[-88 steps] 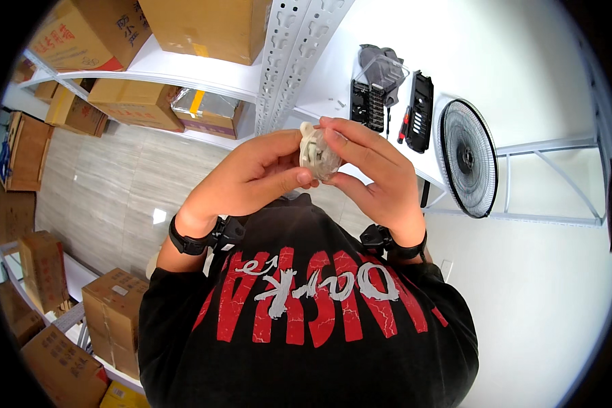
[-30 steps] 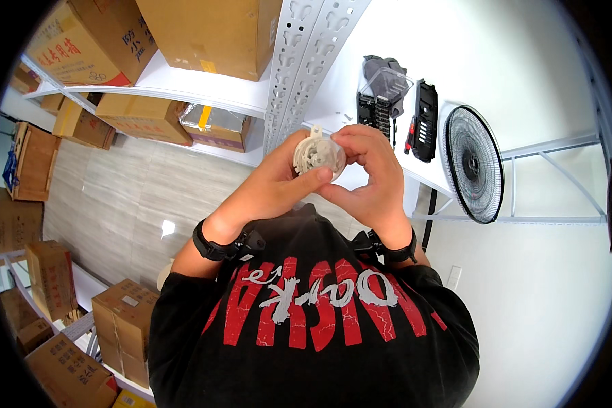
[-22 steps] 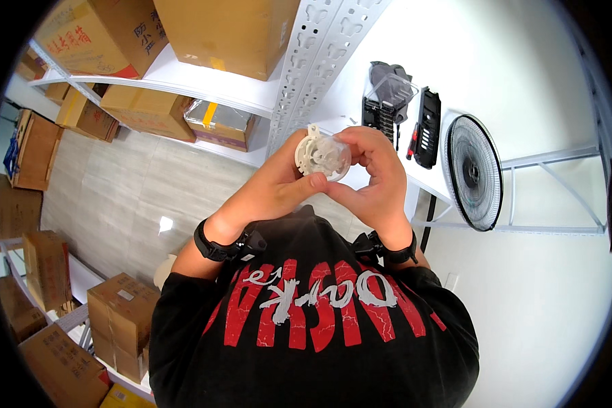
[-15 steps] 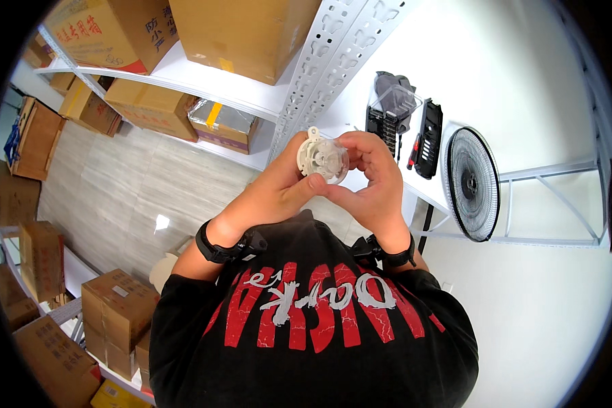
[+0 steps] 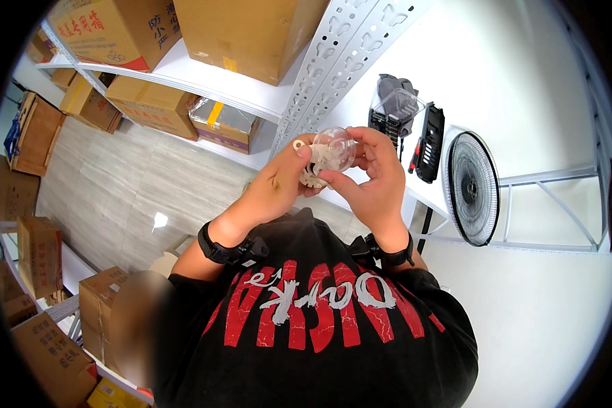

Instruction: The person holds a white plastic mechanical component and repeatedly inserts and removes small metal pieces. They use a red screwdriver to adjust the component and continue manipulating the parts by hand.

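Head view: your left hand (image 5: pixel 273 183) curled closed around a cream plastic housing (image 5: pixel 311 179); your right hand (image 5: pixel 379 182) pinched a clear dome (image 5: pixel 340 144), apparently steadying both.

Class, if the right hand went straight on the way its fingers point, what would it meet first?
The right hand would most likely press first on the clear cover in its grip; depth beyond that is hard to judge.

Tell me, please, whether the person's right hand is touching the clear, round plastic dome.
Touching: in the head view, the right hand meets the right edge of the clear, round plastic dome with its fingers, and no gap shows.
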A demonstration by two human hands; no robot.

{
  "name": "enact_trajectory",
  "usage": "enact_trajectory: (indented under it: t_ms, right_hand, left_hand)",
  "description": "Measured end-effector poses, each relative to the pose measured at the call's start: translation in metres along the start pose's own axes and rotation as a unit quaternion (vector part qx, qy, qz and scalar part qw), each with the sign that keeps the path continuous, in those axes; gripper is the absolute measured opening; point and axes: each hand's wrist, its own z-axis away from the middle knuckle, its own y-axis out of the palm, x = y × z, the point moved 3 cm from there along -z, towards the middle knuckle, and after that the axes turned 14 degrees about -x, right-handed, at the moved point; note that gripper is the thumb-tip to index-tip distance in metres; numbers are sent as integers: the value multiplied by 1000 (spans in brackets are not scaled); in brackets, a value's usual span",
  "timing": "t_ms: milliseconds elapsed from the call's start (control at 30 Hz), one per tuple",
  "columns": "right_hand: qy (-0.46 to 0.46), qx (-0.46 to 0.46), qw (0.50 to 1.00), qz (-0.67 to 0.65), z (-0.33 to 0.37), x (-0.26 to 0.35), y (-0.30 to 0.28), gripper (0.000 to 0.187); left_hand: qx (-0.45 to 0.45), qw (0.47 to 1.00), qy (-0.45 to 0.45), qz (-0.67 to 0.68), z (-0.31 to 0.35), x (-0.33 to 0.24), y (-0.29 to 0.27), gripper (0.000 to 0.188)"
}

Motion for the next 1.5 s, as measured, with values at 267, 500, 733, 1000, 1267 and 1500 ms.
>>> enact_trajectory:
  t_ms: [267, 500, 733, 1000, 1267, 1500]
  right_hand:
    - [81, -24, 989, -125, -5, -5, -14, 51]
    - [57, -3, 990, -129, 1, -8, -21, 58]
    - [9, 11, 997, -71, 3, 1, -19, 60]
    - [-63, 10, 998, 12, 6, 11, -13, 62]
    - [-87, 1, 996, 10, 8, 15, -17, 62]
    - [-68, 4, 998, -3, 10, 13, -21, 61]
  left_hand:
    - [36, 976, -89, 197, -5, 0, -2, 40]
    - [80, 967, -81, 227, 1, -11, -11, 43]
    - [82, 987, -24, 140, 7, -10, -13, 51]
    - [34, 991, 102, 82, 12, -4, -2, 46]
    - [21, 989, 133, 59, 17, -1, 5, 43]
    - [17, 987, 152, 41, 17, 2, 7, 42]
